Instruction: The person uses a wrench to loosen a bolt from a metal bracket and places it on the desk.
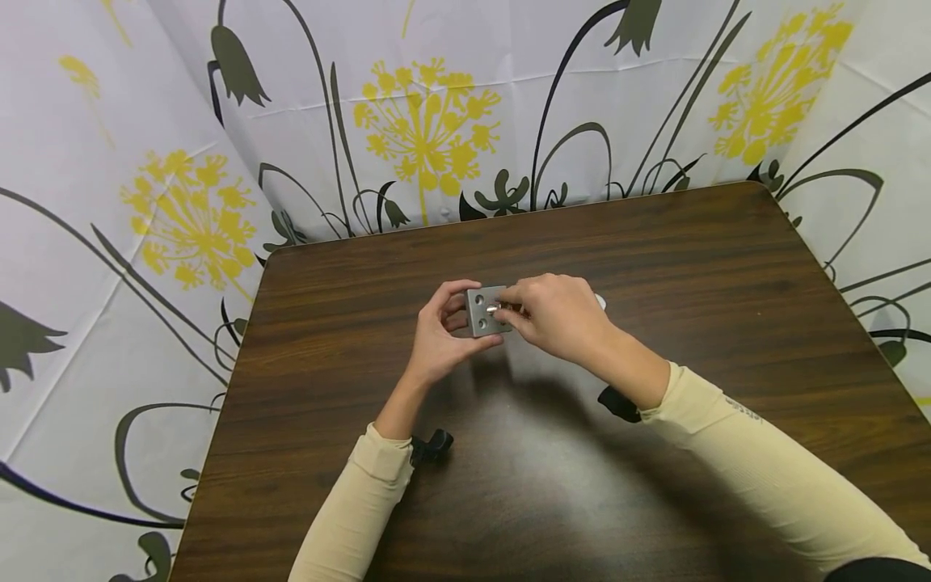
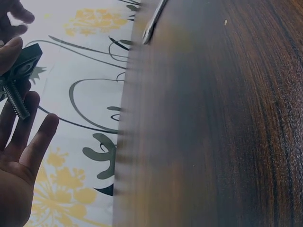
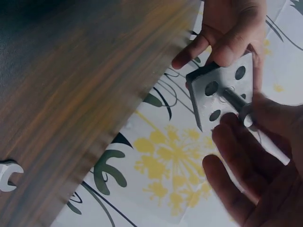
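Two hands hold one square grey metal plate (image 1: 486, 310) with round holes, above the middle of the dark wood-grain table (image 1: 727, 267). The left hand (image 1: 440, 335) pinches its edges; the right hand (image 1: 556, 314) pinches a bolt (image 1: 497, 308) in it. Only the left wrist view shows the threaded shank (image 2: 15, 100); only the right wrist view shows a white wrench (image 3: 8, 175).

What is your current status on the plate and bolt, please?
Left hand holds grey plate above table. Right hand pinches bolt seated in a plate hole. Nothing in the way.
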Demonstrator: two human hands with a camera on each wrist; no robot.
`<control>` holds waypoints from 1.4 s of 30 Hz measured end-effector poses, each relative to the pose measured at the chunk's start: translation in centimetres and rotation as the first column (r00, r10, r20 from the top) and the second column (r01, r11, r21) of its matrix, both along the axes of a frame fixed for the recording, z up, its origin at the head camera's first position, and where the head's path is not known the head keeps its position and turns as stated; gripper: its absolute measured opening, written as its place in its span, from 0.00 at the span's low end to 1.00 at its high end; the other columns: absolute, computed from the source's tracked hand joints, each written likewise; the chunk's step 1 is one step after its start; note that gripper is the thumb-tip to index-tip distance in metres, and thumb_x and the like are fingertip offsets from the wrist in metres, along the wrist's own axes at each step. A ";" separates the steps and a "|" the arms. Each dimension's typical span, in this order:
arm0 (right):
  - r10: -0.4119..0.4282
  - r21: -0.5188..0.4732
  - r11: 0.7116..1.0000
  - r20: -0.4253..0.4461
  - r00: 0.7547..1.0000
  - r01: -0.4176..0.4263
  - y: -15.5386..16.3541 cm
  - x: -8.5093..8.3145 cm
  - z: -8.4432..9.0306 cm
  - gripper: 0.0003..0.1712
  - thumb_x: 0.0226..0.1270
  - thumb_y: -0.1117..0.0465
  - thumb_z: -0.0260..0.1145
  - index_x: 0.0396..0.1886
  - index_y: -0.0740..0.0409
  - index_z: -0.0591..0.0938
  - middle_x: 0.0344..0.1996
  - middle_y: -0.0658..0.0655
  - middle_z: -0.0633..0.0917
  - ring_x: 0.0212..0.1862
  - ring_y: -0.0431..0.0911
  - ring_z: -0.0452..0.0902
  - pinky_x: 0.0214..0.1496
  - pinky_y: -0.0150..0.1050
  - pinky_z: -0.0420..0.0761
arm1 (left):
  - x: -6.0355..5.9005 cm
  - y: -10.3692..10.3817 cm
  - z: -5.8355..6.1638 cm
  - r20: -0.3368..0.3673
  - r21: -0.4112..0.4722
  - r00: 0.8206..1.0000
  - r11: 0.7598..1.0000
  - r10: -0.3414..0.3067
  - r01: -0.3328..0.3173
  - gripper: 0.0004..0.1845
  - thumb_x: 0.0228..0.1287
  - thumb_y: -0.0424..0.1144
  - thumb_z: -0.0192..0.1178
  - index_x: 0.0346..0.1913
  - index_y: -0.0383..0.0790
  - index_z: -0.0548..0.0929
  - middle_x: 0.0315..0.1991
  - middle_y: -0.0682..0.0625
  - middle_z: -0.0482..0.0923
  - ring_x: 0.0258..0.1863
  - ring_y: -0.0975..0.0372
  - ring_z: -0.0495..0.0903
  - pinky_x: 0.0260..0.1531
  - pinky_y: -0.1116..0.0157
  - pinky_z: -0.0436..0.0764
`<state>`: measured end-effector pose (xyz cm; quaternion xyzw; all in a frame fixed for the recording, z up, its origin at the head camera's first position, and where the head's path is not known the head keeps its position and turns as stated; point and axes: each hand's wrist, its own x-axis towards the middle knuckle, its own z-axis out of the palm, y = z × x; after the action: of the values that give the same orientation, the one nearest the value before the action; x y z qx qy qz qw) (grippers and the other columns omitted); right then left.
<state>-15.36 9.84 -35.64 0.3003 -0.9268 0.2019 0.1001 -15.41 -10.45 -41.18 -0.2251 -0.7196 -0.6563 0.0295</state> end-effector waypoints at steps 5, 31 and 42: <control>0.047 0.003 0.999 -0.051 0.998 -0.047 0.1 0.1 0.1 0.15 0.63 0.53 0.72 0.49 0.48 0.88 0.36 0.47 0.85 0.29 0.39 0.78 0.21 0.38 0.75 | 0.0 -0.1 -0.1 -0.003 0.013 1.000 1.000 -0.006 0.006 0.38 0.40 0.16 0.74 0.59 0.25 0.71 0.49 0.33 0.80 0.44 0.47 0.84 0.40 0.47 0.83; 0.054 0.044 0.998 -0.117 0.992 -0.049 0.0 0.3 -0.1 0.14 0.62 0.55 0.73 0.47 0.48 0.88 0.35 0.47 0.84 0.30 0.41 0.79 0.20 0.39 0.75 | -0.1 -0.2 -0.3 0.002 0.008 1.000 1.000 -0.003 0.003 0.38 0.41 0.18 0.75 0.59 0.29 0.72 0.49 0.35 0.81 0.42 0.46 0.85 0.37 0.48 0.84; 0.056 0.025 0.998 -0.061 0.997 -0.055 0.0 0.1 0.0 0.12 0.64 0.55 0.71 0.47 0.48 0.89 0.33 0.46 0.85 0.26 0.39 0.78 0.19 0.37 0.74 | -0.3 -0.3 -0.6 0.001 0.011 1.000 1.000 0.000 0.000 0.38 0.41 0.18 0.75 0.60 0.29 0.72 0.49 0.36 0.81 0.43 0.46 0.84 0.39 0.46 0.83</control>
<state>-15.30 9.85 -35.67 0.3331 -0.9169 0.1844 0.1197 -15.69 -10.71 -41.83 -0.2246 -0.7160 -0.6603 0.0305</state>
